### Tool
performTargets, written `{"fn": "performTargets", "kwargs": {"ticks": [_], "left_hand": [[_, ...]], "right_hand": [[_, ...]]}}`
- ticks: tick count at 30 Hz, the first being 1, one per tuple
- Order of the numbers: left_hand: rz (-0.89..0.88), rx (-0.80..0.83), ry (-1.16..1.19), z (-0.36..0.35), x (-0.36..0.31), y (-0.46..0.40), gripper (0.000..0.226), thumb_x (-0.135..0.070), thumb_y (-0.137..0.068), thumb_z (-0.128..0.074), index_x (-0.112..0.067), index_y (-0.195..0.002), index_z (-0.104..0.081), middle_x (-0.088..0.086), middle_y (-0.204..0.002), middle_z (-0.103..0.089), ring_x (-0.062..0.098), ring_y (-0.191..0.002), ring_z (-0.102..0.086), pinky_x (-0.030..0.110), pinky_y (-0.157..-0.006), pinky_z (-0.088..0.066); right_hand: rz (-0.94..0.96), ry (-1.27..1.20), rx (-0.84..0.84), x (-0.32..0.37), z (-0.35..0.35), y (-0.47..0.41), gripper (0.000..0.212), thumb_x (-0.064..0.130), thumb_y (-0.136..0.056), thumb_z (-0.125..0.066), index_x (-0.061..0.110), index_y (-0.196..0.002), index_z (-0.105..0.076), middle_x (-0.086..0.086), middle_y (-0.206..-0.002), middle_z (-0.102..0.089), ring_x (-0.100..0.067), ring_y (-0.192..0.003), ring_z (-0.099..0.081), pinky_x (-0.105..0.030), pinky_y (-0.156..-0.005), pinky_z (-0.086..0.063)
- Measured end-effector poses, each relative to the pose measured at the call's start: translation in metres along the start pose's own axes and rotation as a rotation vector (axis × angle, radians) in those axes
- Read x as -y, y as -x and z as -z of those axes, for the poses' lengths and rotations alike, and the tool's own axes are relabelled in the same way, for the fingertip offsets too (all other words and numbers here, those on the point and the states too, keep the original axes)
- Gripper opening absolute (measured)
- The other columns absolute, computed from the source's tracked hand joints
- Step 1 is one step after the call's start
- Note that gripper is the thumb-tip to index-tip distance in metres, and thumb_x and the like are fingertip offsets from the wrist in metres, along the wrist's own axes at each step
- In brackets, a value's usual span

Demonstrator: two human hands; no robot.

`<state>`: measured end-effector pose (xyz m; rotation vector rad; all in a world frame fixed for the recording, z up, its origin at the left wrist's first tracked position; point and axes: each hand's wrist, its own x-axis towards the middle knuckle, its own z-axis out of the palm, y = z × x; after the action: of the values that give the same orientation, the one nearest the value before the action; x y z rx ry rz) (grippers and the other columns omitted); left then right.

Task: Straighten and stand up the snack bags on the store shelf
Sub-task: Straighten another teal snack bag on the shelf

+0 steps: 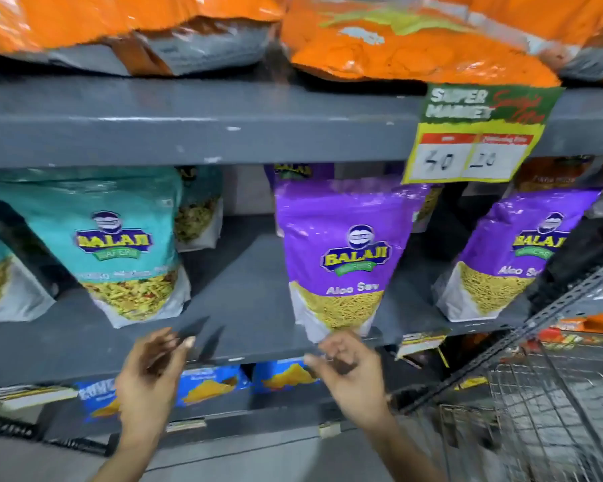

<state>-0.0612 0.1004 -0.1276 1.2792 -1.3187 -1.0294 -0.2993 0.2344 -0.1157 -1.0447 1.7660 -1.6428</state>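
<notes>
A teal snack bag (pixel 119 245) stands upright on the grey middle shelf (pixel 244 307), left of a purple Aloo Sev bag (pixel 342 259), also upright. A second purple bag (pixel 523 252) leans at the right. More bags stand behind them. My left hand (pixel 150 373) hovers just below the shelf's front edge, fingers loosely curled, holding nothing. My right hand (pixel 349 367) is under the bottom corner of the middle purple bag, fingers curled and empty; whether it touches the bag I cannot tell.
Orange bags (pixel 408 46) lie flat on the shelf above. A green and yellow price tag (pixel 474 137) hangs from that shelf's edge. Blue packets (pixel 213 384) sit on the shelf below. A wire basket (pixel 543 412) stands at the lower right.
</notes>
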Motion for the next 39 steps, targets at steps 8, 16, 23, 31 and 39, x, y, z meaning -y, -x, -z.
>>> {"fn": "performTargets", "kwargs": {"ticks": [8, 16, 23, 31, 39], "left_hand": [[0.054, 0.241, -0.102, 0.090, 0.000, -0.115, 0.088, 0.000, -0.074, -0.082, -0.012, -0.147, -0.035, 0.009, -0.151, -0.048, 0.021, -0.135, -0.050, 0.038, -0.109, -0.042], [0.033, 0.418, -0.216, 0.098, 0.008, -0.142, 0.067, -0.027, -0.066, -0.089, -0.021, -0.125, -0.057, -0.001, -0.121, -0.071, 0.011, -0.105, -0.068, 0.039, -0.091, -0.056], [-0.014, 0.456, -0.205, 0.089, 0.011, -0.098, 0.055, -0.027, -0.067, -0.090, -0.031, -0.113, -0.060, -0.020, -0.104, -0.072, -0.012, -0.091, -0.067, 0.013, -0.078, -0.054], [0.035, 0.521, -0.136, 0.086, 0.007, -0.090, 0.064, -0.026, -0.066, -0.090, -0.023, -0.123, -0.060, -0.014, -0.108, -0.072, -0.003, -0.096, -0.070, 0.016, -0.081, -0.057], [0.063, 0.618, -0.059, 0.092, -0.001, -0.092, 0.071, -0.033, -0.062, -0.090, -0.028, -0.125, -0.057, -0.013, -0.116, -0.072, 0.004, -0.106, -0.069, 0.026, -0.090, -0.057]], "right_hand": [[-0.104, 0.186, 0.340, 0.025, -0.172, -0.069, 0.096, 0.026, -0.062, -0.090, 0.021, -0.143, -0.039, -0.003, -0.134, -0.052, -0.015, -0.121, -0.050, -0.034, -0.099, -0.046], [-0.185, 0.125, 0.409, 0.031, -0.222, -0.090, 0.076, 0.004, -0.069, -0.084, 0.016, -0.133, -0.045, 0.007, -0.114, -0.061, -0.018, -0.106, -0.060, -0.018, -0.083, -0.053], [-0.170, 0.166, 0.353, 0.022, -0.182, -0.053, 0.078, 0.020, -0.069, -0.087, 0.033, -0.133, -0.044, 0.002, -0.127, -0.062, -0.016, -0.114, -0.061, -0.031, -0.095, -0.052], [-0.146, 0.178, 0.336, 0.024, -0.167, -0.037, 0.074, 0.022, -0.070, -0.086, 0.031, -0.132, -0.046, 0.001, -0.124, -0.064, -0.009, -0.111, -0.063, -0.026, -0.089, -0.055], [-0.132, 0.154, 0.230, 0.027, -0.169, -0.021, 0.075, 0.020, -0.069, -0.086, 0.032, -0.131, -0.046, 0.003, -0.118, -0.063, -0.012, -0.111, -0.062, -0.032, -0.083, -0.060]]}}
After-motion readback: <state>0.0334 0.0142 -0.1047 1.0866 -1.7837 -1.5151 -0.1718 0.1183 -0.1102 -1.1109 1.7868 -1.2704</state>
